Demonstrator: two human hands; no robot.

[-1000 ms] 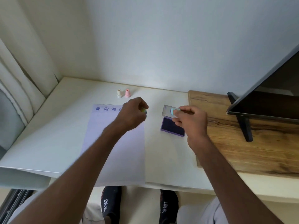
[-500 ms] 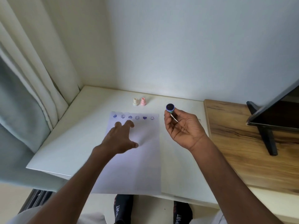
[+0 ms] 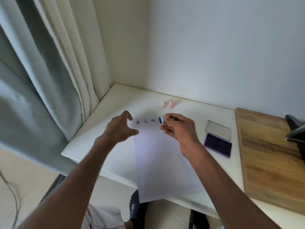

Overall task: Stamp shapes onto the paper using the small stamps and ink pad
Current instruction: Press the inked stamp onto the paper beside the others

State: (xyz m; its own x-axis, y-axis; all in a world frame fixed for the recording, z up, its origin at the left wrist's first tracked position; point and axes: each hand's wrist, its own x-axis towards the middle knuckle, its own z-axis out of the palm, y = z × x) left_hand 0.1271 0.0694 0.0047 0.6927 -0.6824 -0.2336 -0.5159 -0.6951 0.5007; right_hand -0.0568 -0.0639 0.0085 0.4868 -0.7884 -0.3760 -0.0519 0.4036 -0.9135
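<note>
A white sheet of paper (image 3: 165, 159) lies on the white table (image 3: 118, 103), with a row of purple stamped shapes (image 3: 145, 121) along its far edge. My right hand (image 3: 178, 128) pinches a small light-blue stamp (image 3: 161, 120), its inked face turned left, just above the row's right part. My left hand (image 3: 120, 128) hovers over the paper's far left corner, fingers spread, holding nothing. A cream stamp (image 3: 163, 103) and a pink stamp (image 3: 171, 103) stand upright behind the paper. The open purple ink pad (image 3: 217, 147) lies to the right with its clear lid (image 3: 217, 130) behind it.
Grey and cream curtains (image 3: 49, 76) hang at the left beside the table. A wooden board (image 3: 270, 156) covers the table's right side, with a dark monitor foot (image 3: 295, 129) on it. The paper's near end overhangs the table edge above my feet.
My right hand has moved left with the blue stamp, from beside the paper to above the stamped row. My left hand has lifted off the paper and spread. The view has swung left.
</note>
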